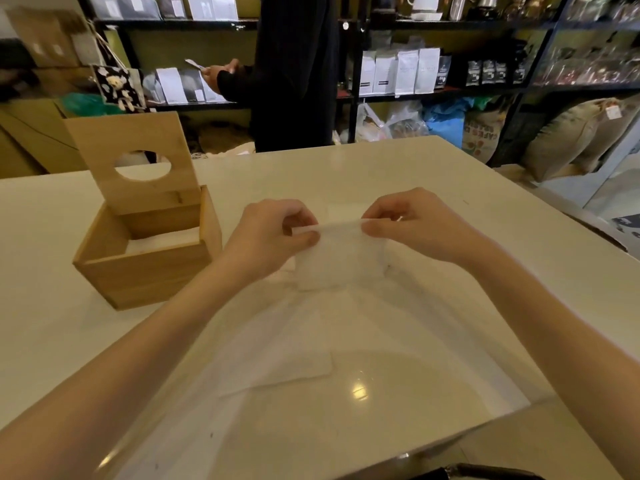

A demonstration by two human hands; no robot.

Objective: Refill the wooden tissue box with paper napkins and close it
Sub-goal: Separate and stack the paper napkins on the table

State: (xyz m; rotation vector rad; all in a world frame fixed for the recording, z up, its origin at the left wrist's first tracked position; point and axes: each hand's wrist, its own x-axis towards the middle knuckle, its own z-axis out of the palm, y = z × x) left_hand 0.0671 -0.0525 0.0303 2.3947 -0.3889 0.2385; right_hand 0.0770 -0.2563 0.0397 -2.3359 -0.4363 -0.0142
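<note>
Pinching grip, left hand (273,233): fingers curled, thumb and forefinger pressed together on the left end of the napkin's top edge.
Pinching grip, right hand (412,225): fingers curled inward, thumb and fingertips closed on the right end of the same edge.
Napkin (337,261): white, held taut between both hands above the table, its lower part hanging toward the tabletop; whether it touched the surface could not be told.
Wooden tissue box (145,268): stood on the table (450,188) to the left of the hands, well apart from the napkin.
Lid (133,157): raised upright at the box's far side, round opening visible.
Box contents (162,239): white paper lay inside, below the rim.
Background: a person in dark clothing (294,74) stood beyond the table before shelves (450,88) of bags.
</note>
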